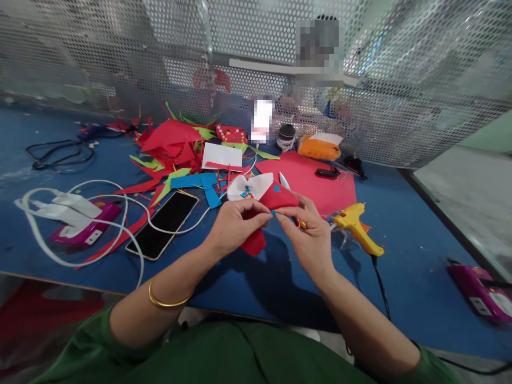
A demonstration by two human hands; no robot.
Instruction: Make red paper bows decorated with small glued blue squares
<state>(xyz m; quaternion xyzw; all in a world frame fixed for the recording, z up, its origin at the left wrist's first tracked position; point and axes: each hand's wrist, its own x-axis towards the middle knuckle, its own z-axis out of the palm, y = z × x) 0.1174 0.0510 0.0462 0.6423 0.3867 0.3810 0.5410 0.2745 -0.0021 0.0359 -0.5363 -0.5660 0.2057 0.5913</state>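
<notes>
A red felt piece [279, 197] with a small blue square on it is between my hands, near the table's middle. My left hand [236, 226] has its thumb and fingers closed on the red piece. My right hand [310, 234] pinches a tiny blue bit [273, 212] at the tips of thumb and finger, right beside my left fingertips. A white piece [256, 184] with blue and yellow bits lies just beyond. Scissors [284, 181] show partly behind the red piece, their handles mostly hidden by my right hand.
A yellow glue gun [358, 226] with a black cord stands at right. Red sheet [316, 181] and felt scraps [172, 141] lie behind. At left are a dark phone [164, 226], white cables and a purple power strip [86, 226]. Mesh [140, 69] borders the table's back.
</notes>
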